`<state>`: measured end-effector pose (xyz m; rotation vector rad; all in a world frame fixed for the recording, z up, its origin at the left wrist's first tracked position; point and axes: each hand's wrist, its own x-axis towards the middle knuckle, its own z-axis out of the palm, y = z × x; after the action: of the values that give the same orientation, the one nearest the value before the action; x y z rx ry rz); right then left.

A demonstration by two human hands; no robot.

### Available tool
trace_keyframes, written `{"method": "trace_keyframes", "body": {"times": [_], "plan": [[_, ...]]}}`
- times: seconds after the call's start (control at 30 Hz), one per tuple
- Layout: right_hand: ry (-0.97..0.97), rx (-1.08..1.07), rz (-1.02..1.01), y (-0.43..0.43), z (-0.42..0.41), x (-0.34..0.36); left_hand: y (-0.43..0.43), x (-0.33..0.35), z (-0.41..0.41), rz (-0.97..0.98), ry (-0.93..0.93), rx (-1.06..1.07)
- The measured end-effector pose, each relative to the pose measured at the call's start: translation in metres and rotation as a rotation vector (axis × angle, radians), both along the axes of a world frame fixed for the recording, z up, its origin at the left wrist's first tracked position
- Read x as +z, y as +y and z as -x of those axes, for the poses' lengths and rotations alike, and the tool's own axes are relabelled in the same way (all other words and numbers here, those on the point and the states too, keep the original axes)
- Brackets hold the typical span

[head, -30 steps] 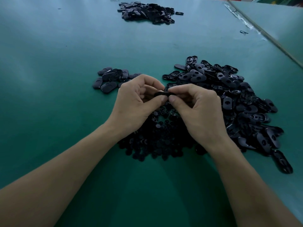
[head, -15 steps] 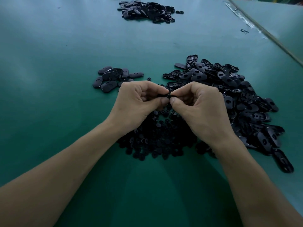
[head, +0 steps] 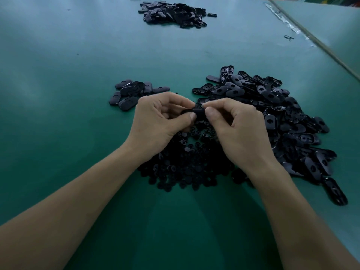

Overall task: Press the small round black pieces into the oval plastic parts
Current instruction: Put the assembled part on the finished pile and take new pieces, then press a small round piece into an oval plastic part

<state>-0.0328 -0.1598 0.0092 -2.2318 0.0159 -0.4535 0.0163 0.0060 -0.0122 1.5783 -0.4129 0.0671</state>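
While a heap of small round black pieces lies below on the green bench, left hand and right hand pinch one oval plastic part between fingertips.

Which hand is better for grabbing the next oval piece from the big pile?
Probably the right hand: the big pile of oval parts lies just beside it. The left hand sits farther away. Both pinch one oval part.

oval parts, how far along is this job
Early, it seems. Done, apparently: the small group of ovals at left. In hand: one oval part pinched between left hand and right hand. Left: the large oval pile at right and the round pieces beneath the hands.
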Motion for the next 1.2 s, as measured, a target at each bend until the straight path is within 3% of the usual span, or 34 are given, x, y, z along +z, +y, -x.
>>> {"method": "trace_keyframes", "body": {"times": [0.13, 0.2, 0.33, 0.77, 1.2], "plan": [[0.132, -0.218, 0.447, -0.011, 0.000, -0.004, 0.002, -0.002, -0.005, 0.153, 0.083, 0.091], [0.239, -0.278, 0.515, -0.015, 0.001, -0.004, 0.001, -0.002, -0.007, 0.214, 0.132, 0.143], [0.336, -0.310, 0.557, -0.016, 0.004, -0.007, 0.000, 0.001, -0.011, 0.336, 0.231, 0.217], [0.213, -0.393, 0.515, -0.015, 0.002, -0.005, 0.004, 0.001, -0.022, 0.462, 0.375, 0.325], [0.202, -0.364, 0.458, -0.015, -0.001, -0.005, 0.003, 0.000, -0.011, 0.167, 0.157, 0.268]]}}
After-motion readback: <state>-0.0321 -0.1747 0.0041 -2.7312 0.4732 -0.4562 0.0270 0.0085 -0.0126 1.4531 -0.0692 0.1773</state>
